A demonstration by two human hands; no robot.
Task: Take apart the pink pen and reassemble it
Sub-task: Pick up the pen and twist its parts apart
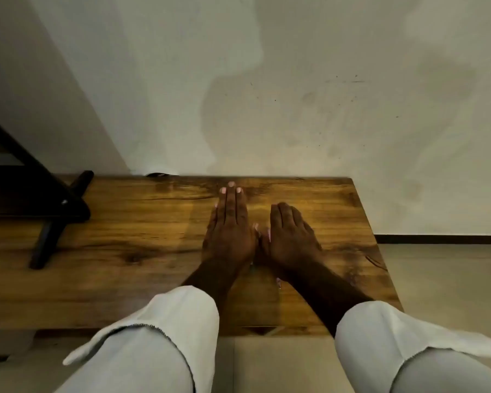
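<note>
My left hand [229, 229] lies flat, palm down, on the wooden table [142, 222], with its fingers stretched out and pressed together. Beside it, thumbs touching, my right hand [291, 235] also rests palm down, its fingertips bent downward out of sight. Neither hand visibly holds anything. A small pinkish end of the pink pen [279, 283] pokes out from under my right wrist, on the table. The rest of the pen is hidden beneath the wrist and hand.
A black stand [54, 219] with splayed legs occupies the table's left side. The table's far edge meets a pale wall [295, 109], and its right edge drops to a tiled floor [451, 279]. Light rolled-up sleeves [165, 324] cover my forearms at the near edge.
</note>
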